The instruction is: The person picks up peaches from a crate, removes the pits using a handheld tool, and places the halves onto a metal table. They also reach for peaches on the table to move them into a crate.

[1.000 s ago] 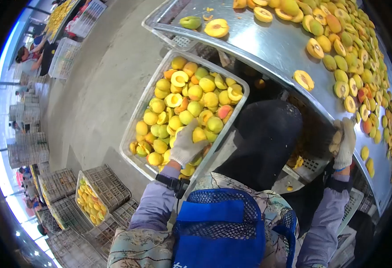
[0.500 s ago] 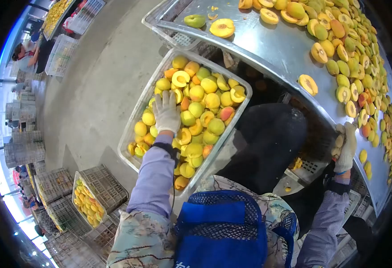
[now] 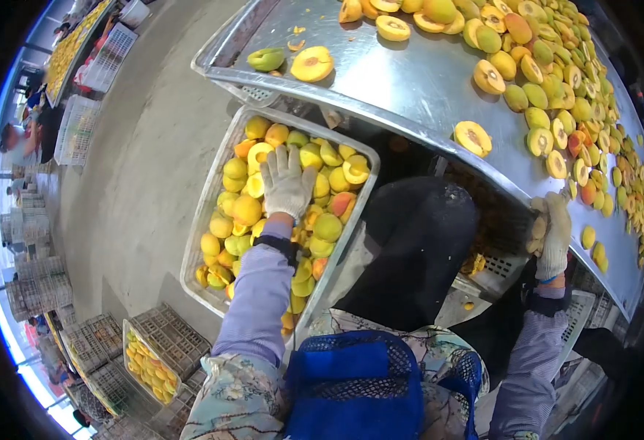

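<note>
My left hand point(image 3: 288, 185), in a pale glove, lies flat on the halved yellow peaches point(image 3: 247, 210) in a plastic crate point(image 3: 203, 213). Its fingers are stretched out and slightly apart, with nothing gripped. My right hand point(image 3: 554, 233), also gloved, is at the edge of a metal table point(image 3: 388, 84). Its fingers are curled, their stained tips turned toward me; whatever is inside them cannot be made out. Nearest to it on the tabletop are a few loose peaches point(image 3: 590, 236). A cut peach half point(image 3: 473, 138) showing its brown centre lies close to the table edge.
A large heap of peaches point(image 3: 556, 95) covers the table's far right. Under the table sits another crate point(image 3: 499, 273) by my dark-clad knee point(image 3: 424, 242). Stacked crates point(image 3: 164, 334) stand at lower left, one with yellow fruit. A person point(image 3: 20, 139) is at far left.
The whole view has shifted, with the table now further left. My left hand has slid across the peaches toward the crate's table side. My right hand remains at the table edge, fingers curled.
</note>
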Motion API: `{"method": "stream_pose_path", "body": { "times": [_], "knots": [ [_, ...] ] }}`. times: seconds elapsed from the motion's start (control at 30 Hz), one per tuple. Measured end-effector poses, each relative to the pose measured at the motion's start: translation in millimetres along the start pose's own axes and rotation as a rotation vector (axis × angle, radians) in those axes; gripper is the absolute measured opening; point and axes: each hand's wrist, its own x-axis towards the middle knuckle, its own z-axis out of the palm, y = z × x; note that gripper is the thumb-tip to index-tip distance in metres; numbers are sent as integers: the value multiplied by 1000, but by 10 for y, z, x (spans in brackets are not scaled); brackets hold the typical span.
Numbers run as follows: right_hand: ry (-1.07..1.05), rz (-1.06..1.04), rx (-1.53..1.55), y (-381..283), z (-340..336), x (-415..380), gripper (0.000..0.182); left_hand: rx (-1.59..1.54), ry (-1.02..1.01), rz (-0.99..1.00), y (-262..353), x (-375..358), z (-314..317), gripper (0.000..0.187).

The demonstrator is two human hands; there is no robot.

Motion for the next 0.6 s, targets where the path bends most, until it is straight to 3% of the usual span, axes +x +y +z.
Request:
{"method": "stream_pose_path", "body": {
  "times": [0.07, 0.13, 0.17, 0.2, 0.23, 0.27, 0.3, 0.4, 0.47, 0.57, 0.6],
  "knots": [
    [32, -129, 18, 135, -22, 66, 41, -14, -54, -7, -8, 5, -34, 73],
    [32, -132, 53, 103, 22, 49, 40, 24, -100, -12, 54, 56, -169, 70],
    [31, -128, 74, 88, 37, 18, 39, -14, 74, 27, 178, 39, -162, 60],
    [31, -126, 75, 42, 34, -30, 39, -128, 7, 94, 512, 38, -607, 46],
    [10, -61, 61, -21, 34, -91, 39, -162, 77, 193, 711, 22, -641, 36],
    [-17, 1, 45, -49, 50, -118, 38, -205, 119, 369, 782, 3, -469, 38],
    [-27, 0, 41, 19, 40, -59, 38, -142, 129, 417, 914, -97, -313, 49],
    [52, -131, 93, 130, -4, 121, 40, -177, 64, 450, 956, -201, -32, 61],
    [14, -37, 37, 53, -1, -19, 40, -193, -24, 442, 921, -233, 48, 66],
    [-36, 15, 29, -26, 32, -79, 40, -178, 13, 490, 896, -138, -79, 63],
    [-17, 11, 35, -30, 22, -97, 40, -177, -95, 460, 906, -162, -207, 62]
  ]
}}
